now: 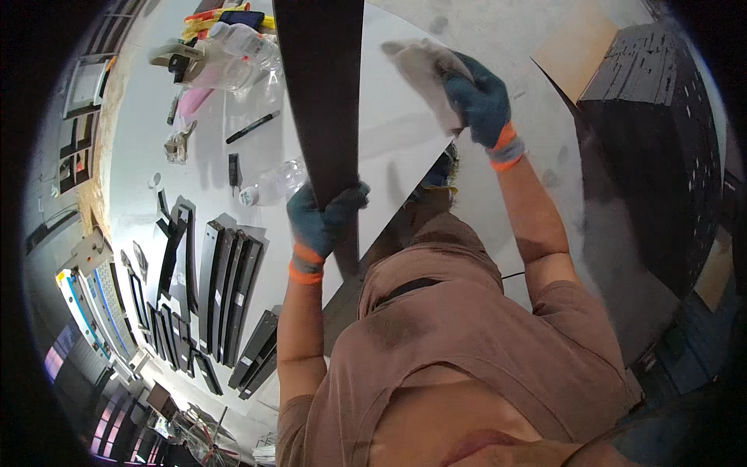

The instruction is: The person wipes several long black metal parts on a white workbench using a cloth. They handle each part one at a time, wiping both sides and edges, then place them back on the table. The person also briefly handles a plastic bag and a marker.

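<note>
My left hand [320, 222], in a dark teal work glove with an orange and grey cuff, is wrapped round a long flat black panel [320, 86] near its lower end. The panel runs from there up past the top edge of the view, over a white table [257, 148]. My right hand [481, 97], gloved alike, is closed on a whitish cloth [424, 70]. The cloth hangs to the right of the panel, apart from it. A clear plastic bottle [272, 185] lies just left of my left hand, partly hidden.
Several black bars [233, 292] lie in groups on the table's left part. Further up are a black marker [253, 127], another clear bottle [247, 45] and yellow-and-red items [222, 19]. At right, a large stack of black panels [650, 148] stands on the floor.
</note>
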### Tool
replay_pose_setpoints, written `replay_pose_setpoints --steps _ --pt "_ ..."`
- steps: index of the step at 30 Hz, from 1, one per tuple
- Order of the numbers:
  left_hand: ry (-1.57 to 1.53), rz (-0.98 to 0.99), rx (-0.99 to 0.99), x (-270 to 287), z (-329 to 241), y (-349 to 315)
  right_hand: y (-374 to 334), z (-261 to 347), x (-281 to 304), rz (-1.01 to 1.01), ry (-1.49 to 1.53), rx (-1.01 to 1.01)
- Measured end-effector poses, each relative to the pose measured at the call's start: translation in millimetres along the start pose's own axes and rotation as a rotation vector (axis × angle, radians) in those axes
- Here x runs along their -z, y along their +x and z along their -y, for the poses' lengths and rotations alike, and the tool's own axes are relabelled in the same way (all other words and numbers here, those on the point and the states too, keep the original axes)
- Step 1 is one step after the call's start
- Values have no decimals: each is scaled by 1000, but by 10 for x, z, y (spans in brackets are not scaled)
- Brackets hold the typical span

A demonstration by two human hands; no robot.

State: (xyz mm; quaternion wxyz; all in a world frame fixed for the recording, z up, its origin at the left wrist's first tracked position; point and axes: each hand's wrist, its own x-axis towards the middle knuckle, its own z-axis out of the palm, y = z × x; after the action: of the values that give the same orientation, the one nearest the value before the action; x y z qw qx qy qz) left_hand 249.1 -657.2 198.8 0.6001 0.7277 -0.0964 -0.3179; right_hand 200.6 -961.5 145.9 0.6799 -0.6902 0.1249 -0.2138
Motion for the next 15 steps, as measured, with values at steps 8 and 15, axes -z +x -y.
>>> replay_pose_setpoints --steps 8,15 --pt "-5 18 -334 -503 -219 157 209 941 -744 520 49 6" --pt "1056 -668 -1083 218 -625 -575 411 1416 -917 834 -50 172"
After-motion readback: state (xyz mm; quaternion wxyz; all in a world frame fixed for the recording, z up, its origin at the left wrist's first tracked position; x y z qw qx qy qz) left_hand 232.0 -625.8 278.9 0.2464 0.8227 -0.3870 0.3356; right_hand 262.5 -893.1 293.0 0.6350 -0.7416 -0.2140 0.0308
